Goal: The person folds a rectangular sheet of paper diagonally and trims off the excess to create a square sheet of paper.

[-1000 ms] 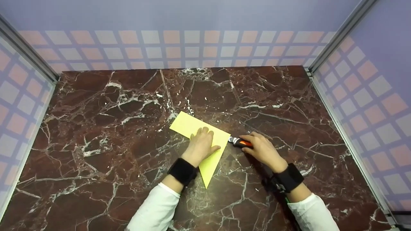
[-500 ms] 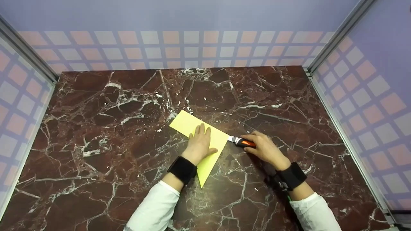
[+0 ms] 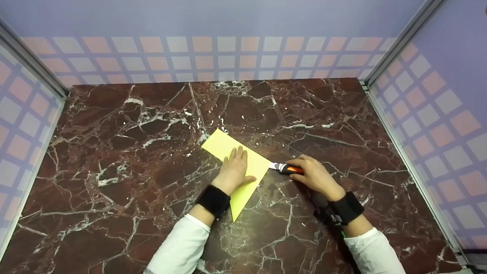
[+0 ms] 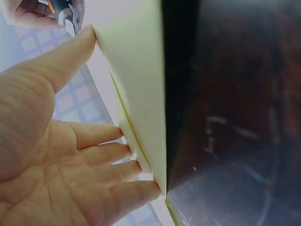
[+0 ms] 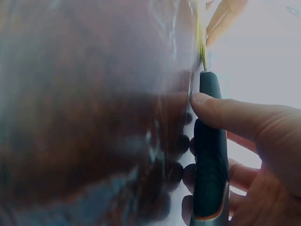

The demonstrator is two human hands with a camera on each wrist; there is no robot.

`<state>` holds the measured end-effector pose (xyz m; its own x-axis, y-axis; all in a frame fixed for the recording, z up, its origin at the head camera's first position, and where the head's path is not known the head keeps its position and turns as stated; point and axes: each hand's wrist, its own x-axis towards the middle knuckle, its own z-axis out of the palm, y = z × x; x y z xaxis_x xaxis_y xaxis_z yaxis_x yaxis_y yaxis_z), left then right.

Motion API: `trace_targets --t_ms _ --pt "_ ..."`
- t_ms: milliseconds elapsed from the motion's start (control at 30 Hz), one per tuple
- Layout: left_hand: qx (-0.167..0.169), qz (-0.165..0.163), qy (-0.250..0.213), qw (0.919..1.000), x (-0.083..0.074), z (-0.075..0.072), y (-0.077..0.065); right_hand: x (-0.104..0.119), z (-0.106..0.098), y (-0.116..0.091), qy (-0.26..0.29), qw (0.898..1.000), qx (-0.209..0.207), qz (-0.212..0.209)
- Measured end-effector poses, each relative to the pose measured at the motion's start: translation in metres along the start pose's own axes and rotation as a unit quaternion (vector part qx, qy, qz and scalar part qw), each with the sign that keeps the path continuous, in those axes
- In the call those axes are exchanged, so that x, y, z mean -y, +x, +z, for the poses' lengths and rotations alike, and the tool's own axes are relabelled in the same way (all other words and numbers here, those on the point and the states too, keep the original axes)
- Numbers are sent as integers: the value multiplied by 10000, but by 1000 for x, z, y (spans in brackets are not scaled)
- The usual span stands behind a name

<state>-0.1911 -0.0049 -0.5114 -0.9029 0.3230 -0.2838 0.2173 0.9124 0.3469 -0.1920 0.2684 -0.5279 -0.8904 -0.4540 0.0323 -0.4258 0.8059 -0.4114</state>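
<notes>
A folded sheet of yellow paper [image 3: 220, 144] lies on the table in the head view, with one long arm toward the upper left and a pointed end toward me. My left hand [image 3: 235, 171] rests on its middle; the fingers and thumb are spread and straight. In my right hand [image 3: 316, 178] I grip a black-and-orange utility knife [image 3: 292, 169]. Its blade points left and meets the paper's right corner; whether it is over or under the sheet I cannot tell. The right wrist view shows the thumb and fingers around the knife handle [image 5: 210, 155].
The tabletop [image 3: 114, 160] is dark red marble with white veins. A tiled back wall [image 3: 228, 45] and side walls enclose it. Small white specks lie beyond the paper. Black bands [image 3: 213, 201] circle both wrists.
The paper has turned slightly clockwise: its near point has shifted left and its far-left end up. My left hand has slid a little left with it. The knife has barely moved.
</notes>
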Motion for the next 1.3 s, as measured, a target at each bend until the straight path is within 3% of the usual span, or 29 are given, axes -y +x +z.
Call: trace_targets --t_ms 567,1067,1300 --pt "-111 67 35 9999 2 0 -1 -2 -2 1 -1 10000 21 -51" --pt "-7 764 -340 9965 18 -4 -1 -6 -9 11 -94 9986 453 -252" --pt "112 1147 -439 9924 15 -2 -2 1 -6 14 -144 9981 506 -334"
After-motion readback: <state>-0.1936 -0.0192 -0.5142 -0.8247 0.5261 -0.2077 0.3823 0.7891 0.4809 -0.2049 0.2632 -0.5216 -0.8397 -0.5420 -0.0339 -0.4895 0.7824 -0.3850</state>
